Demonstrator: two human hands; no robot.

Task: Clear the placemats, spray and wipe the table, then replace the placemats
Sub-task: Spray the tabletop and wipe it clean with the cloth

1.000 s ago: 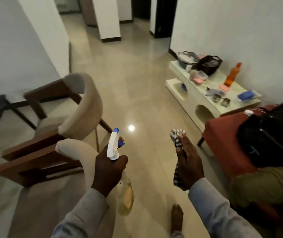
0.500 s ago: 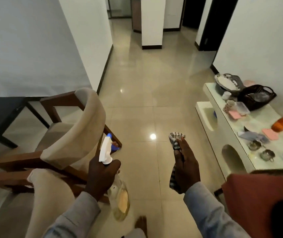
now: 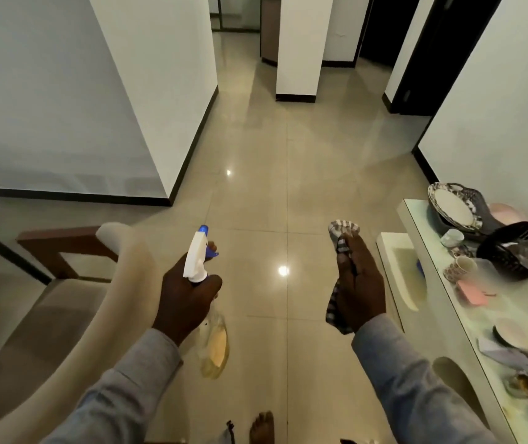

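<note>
You stand on a glossy beige tiled floor (image 3: 256,155); one bare foot (image 3: 262,426) rests on it at the bottom edge. An upholstered wooden chair (image 3: 73,302) stands on it to your left. To your right runs a pale table (image 3: 467,318) against the wall. On its top, from the far end: stacked patterned plates (image 3: 453,206), a pink dish (image 3: 506,213), a black basket (image 3: 519,248), two cups (image 3: 459,267), a pink pad (image 3: 474,291), then small metal bowls (image 3: 522,384) nearest you. Other items there are too blurred to identify.
</note>
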